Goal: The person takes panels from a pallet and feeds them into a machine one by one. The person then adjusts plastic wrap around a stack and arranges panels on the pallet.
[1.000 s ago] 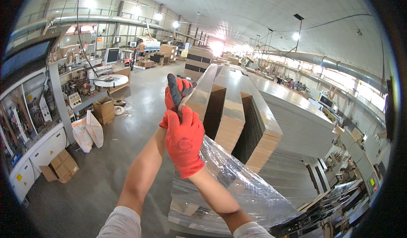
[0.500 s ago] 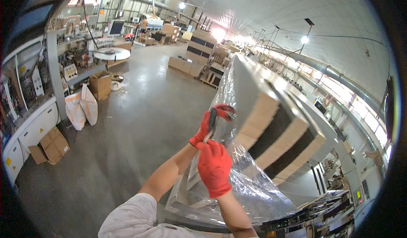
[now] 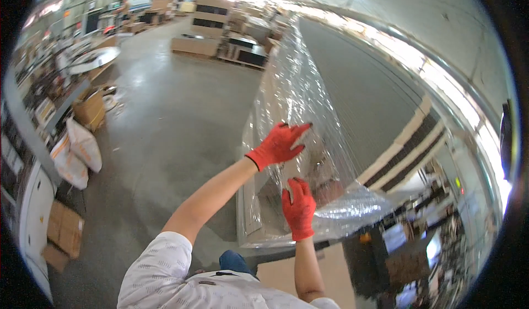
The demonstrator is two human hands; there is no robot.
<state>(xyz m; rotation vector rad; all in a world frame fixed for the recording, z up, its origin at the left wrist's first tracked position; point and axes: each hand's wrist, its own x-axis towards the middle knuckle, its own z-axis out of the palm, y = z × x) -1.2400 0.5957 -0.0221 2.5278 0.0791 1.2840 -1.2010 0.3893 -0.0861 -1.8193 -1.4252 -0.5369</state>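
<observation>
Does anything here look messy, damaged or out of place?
Mostly the clear plastic wrap: it lies wrinkled and bunched over the end of the tall stack of panels, where the left hand and right hand press flat on it. I see no tear or spill. White sacks slump on the floor at left.

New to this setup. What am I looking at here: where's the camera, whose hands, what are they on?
There is no machine: a person works bare-armed in red gloves. The one picture comes from a fisheye camera on their head, looking down, so straight edges bend. The left hand lies flat, fingers spread, on clear plastic wrap stretched over a tall stack of boards. The right hand presses the wrap lower down. Neither hand holds a tool. Around them is a concrete floor with cardboard boxes and white sacks to the left.
</observation>
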